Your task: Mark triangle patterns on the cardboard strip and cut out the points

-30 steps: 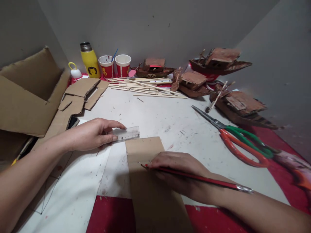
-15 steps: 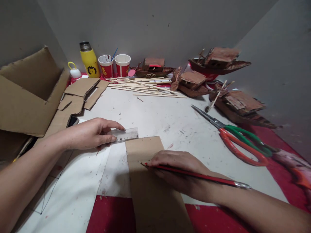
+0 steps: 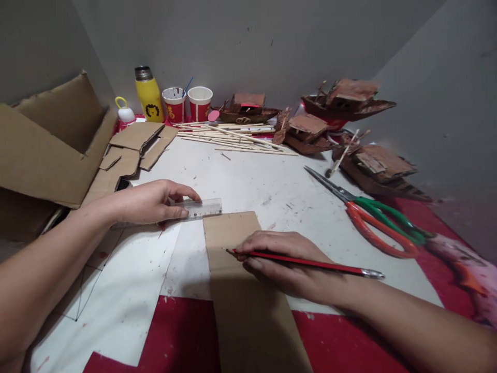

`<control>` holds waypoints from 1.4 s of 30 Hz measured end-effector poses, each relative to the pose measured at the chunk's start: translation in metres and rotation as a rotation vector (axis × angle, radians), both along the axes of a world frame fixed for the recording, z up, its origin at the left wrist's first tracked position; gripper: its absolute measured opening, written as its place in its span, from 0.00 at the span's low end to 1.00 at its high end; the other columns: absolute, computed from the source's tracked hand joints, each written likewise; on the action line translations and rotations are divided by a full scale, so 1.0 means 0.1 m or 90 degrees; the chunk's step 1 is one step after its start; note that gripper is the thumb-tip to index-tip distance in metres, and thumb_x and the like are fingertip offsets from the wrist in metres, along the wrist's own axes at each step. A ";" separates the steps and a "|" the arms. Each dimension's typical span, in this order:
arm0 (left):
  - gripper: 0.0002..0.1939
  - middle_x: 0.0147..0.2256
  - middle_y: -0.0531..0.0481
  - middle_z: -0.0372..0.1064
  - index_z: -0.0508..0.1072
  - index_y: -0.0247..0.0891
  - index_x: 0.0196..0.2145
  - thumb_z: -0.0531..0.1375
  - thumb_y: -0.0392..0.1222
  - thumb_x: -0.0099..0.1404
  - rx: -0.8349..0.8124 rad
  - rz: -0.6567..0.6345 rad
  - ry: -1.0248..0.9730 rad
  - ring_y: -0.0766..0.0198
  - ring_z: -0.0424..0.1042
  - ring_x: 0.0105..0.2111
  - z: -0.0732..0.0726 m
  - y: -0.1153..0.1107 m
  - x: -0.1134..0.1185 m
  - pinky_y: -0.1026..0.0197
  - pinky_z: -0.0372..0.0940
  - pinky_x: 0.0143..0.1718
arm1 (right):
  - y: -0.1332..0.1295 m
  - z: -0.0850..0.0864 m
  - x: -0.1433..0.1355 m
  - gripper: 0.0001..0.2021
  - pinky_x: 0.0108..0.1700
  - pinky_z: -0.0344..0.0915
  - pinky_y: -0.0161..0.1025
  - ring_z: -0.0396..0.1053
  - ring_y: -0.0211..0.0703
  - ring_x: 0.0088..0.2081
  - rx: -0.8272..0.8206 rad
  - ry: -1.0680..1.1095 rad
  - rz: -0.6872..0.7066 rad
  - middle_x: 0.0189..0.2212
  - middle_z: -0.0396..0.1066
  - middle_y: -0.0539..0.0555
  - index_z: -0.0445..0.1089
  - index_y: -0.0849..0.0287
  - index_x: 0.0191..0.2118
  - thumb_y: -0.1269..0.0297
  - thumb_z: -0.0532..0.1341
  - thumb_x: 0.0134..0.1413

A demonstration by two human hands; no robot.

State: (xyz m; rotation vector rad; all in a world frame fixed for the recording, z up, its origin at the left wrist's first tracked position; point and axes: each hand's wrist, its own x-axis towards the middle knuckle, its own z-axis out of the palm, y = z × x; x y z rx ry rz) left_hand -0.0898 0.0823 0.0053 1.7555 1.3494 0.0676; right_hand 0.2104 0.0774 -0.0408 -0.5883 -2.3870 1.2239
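Nearest us, a cardboard strip (image 3: 252,331) runs from the bottom edge to mid-table, over white paper and red cloth. Our right hand (image 3: 287,261) rests across it, fingers curled and pinched round a red pencil (image 3: 310,262); the tip points left and meets the strip near its left edge, though we cannot tell whether it presses. To the left, we see black lines drawn on a paper sheet (image 3: 124,290). Our left hand (image 3: 155,202) reaches in palm down, thumb and forefinger nearly closed over a clear ruler (image 3: 212,205) just beyond the strip's far end; its printed marks are too small for us to read. At far left, a cardboard box (image 3: 42,160) gapes open, its inner walls showing. Farther off lie thin sticks (image 3: 236,135). Behind them, the left paper cup (image 3: 174,106) bears a gold character and holds a blue stick, its inside stained dark red; we cannot see into the bottom of the right cup (image 3: 200,106). A yellow bottle (image 3: 148,98) shows a black lion face.
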 end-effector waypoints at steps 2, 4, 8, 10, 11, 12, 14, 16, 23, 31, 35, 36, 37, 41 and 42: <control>0.22 0.21 0.57 0.65 0.71 0.40 0.56 0.59 0.47 0.66 0.006 -0.004 0.015 0.66 0.67 0.21 0.01 0.00 0.00 0.66 0.59 0.24 | -0.01 0.01 -0.02 0.09 0.40 0.72 0.34 0.77 0.41 0.38 0.014 0.010 -0.013 0.38 0.80 0.56 0.75 0.58 0.45 0.69 0.59 0.63; 0.22 0.22 0.56 0.66 0.71 0.40 0.56 0.59 0.46 0.66 0.006 -0.006 0.021 0.66 0.67 0.21 0.02 -0.02 0.00 0.66 0.60 0.25 | -0.03 0.00 -0.03 0.09 0.40 0.73 0.35 0.77 0.41 0.38 0.033 0.011 -0.025 0.37 0.80 0.56 0.76 0.58 0.44 0.70 0.59 0.62; 0.23 0.23 0.56 0.65 0.70 0.39 0.57 0.59 0.46 0.66 0.009 -0.016 0.016 0.65 0.68 0.21 0.03 -0.03 -0.01 0.66 0.60 0.25 | -0.04 -0.02 -0.05 0.09 0.41 0.74 0.38 0.77 0.42 0.37 0.033 -0.005 -0.047 0.37 0.81 0.56 0.77 0.58 0.44 0.66 0.60 0.62; 0.23 0.23 0.56 0.65 0.70 0.39 0.57 0.59 0.46 0.66 0.018 -0.021 0.018 0.65 0.68 0.21 0.03 -0.04 -0.03 0.66 0.60 0.26 | -0.04 -0.02 -0.05 0.10 0.42 0.74 0.39 0.78 0.43 0.38 0.028 -0.018 -0.052 0.38 0.81 0.56 0.77 0.58 0.45 0.64 0.60 0.62; 0.23 0.23 0.56 0.65 0.70 0.38 0.57 0.59 0.45 0.66 0.023 -0.022 0.019 0.65 0.68 0.21 0.02 -0.04 -0.03 0.65 0.60 0.26 | -0.05 -0.02 -0.05 0.10 0.42 0.74 0.40 0.78 0.43 0.38 0.025 -0.027 -0.054 0.38 0.81 0.56 0.77 0.58 0.45 0.64 0.60 0.63; 0.23 0.23 0.56 0.65 0.70 0.38 0.57 0.59 0.45 0.66 0.027 -0.022 0.019 0.65 0.69 0.21 0.02 -0.04 -0.04 0.65 0.60 0.26 | -0.05 -0.01 -0.05 0.11 0.42 0.74 0.40 0.78 0.43 0.39 0.023 -0.033 -0.057 0.39 0.81 0.57 0.77 0.58 0.45 0.63 0.60 0.63; 0.23 0.23 0.56 0.65 0.70 0.38 0.57 0.59 0.45 0.65 0.034 -0.022 0.016 0.64 0.69 0.21 0.01 -0.04 -0.05 0.65 0.61 0.26 | -0.06 0.00 -0.06 0.11 0.43 0.74 0.40 0.78 0.44 0.40 0.018 -0.039 -0.064 0.40 0.81 0.57 0.77 0.58 0.45 0.63 0.60 0.63; 0.23 0.23 0.56 0.65 0.70 0.38 0.56 0.59 0.46 0.65 0.040 -0.026 0.008 0.64 0.69 0.22 0.00 -0.05 -0.06 0.65 0.61 0.26 | -0.06 0.00 -0.07 0.11 0.44 0.73 0.40 0.78 0.44 0.41 0.011 -0.038 -0.068 0.40 0.81 0.58 0.77 0.59 0.45 0.63 0.60 0.63; 0.23 0.24 0.56 0.65 0.69 0.37 0.57 0.59 0.45 0.65 0.043 -0.035 0.000 0.65 0.69 0.22 -0.02 -0.05 -0.08 0.65 0.60 0.26 | -0.08 0.00 -0.09 0.12 0.45 0.73 0.43 0.77 0.45 0.42 -0.004 -0.042 -0.069 0.41 0.80 0.58 0.77 0.59 0.45 0.61 0.60 0.63; 0.23 0.22 0.56 0.65 0.69 0.37 0.57 0.59 0.45 0.67 0.045 -0.038 -0.004 0.66 0.68 0.21 -0.04 -0.05 -0.09 0.66 0.60 0.26 | -0.08 0.02 -0.09 0.11 0.45 0.72 0.44 0.76 0.46 0.43 -0.072 -0.033 -0.084 0.42 0.80 0.58 0.77 0.59 0.45 0.61 0.60 0.62; 0.23 0.22 0.56 0.66 0.70 0.38 0.57 0.59 0.46 0.67 0.052 -0.037 0.001 0.65 0.68 0.21 -0.04 -0.05 -0.08 0.65 0.60 0.26 | -0.07 0.08 -0.09 0.11 0.41 0.72 0.41 0.76 0.45 0.40 -0.205 -0.010 -0.095 0.40 0.79 0.58 0.76 0.59 0.44 0.60 0.62 0.61; 0.23 0.22 0.56 0.66 0.70 0.38 0.57 0.59 0.46 0.66 0.052 -0.036 0.005 0.65 0.68 0.21 -0.03 -0.05 -0.08 0.65 0.59 0.26 | -0.07 0.10 -0.10 0.11 0.39 0.72 0.40 0.76 0.44 0.39 -0.237 0.001 -0.104 0.40 0.79 0.58 0.75 0.60 0.44 0.59 0.62 0.61; 0.23 0.22 0.56 0.66 0.70 0.38 0.57 0.59 0.46 0.66 0.053 -0.034 0.010 0.65 0.68 0.21 -0.03 -0.05 -0.08 0.65 0.59 0.26 | -0.07 0.11 -0.11 0.11 0.38 0.72 0.40 0.76 0.43 0.37 -0.263 0.016 -0.121 0.39 0.79 0.58 0.75 0.60 0.44 0.59 0.63 0.60; 0.23 0.20 0.56 0.66 0.70 0.39 0.57 0.59 0.46 0.66 0.050 -0.034 0.020 0.64 0.67 0.21 -0.02 -0.05 -0.06 0.65 0.59 0.27 | -0.01 0.08 -0.26 0.09 0.30 0.69 0.36 0.73 0.39 0.30 -0.310 0.106 -0.255 0.32 0.77 0.55 0.73 0.60 0.39 0.59 0.64 0.57; 0.22 0.20 0.56 0.67 0.70 0.39 0.57 0.58 0.46 0.66 0.049 -0.035 0.019 0.64 0.67 0.21 -0.02 -0.05 -0.06 0.65 0.59 0.26 | 0.01 0.05 -0.31 0.09 0.28 0.69 0.35 0.72 0.38 0.29 -0.316 0.125 -0.286 0.31 0.77 0.55 0.72 0.60 0.37 0.59 0.64 0.56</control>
